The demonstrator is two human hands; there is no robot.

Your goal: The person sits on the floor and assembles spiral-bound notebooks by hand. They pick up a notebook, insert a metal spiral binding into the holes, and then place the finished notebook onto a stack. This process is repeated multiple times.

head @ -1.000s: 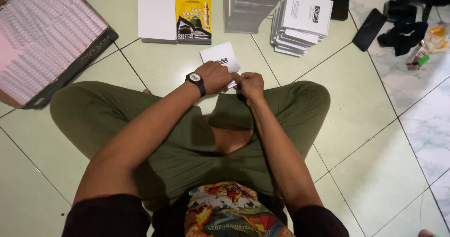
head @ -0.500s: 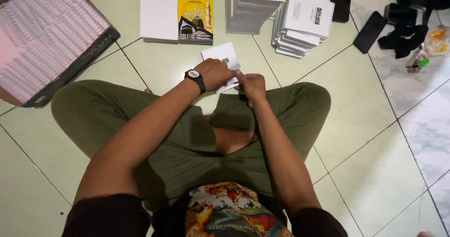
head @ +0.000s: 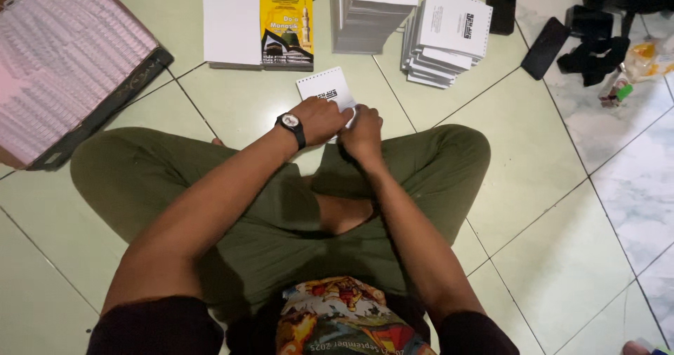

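**Both hands on one small booklet**

I see my left hand (head: 319,120) and right hand (head: 363,132) pressed together on the near edge of a small white booklet (head: 327,88), fingers closed on it. It lies on the tiled floor (head: 547,207) just beyond my crossed legs, its punched edge pointing far-left and its long axis tilted slightly toward the far right. A wristwatch (head: 290,123) sits on my left wrist. Farther off lie one open yellow-covered booklet (head: 258,25) and two stacks of white booklets (head: 414,21). At far left, one cardboard box (head: 105,91) holds rows of pinkish-white spiral bindings (head: 63,53). One dark phone (head: 545,47) lies at right.
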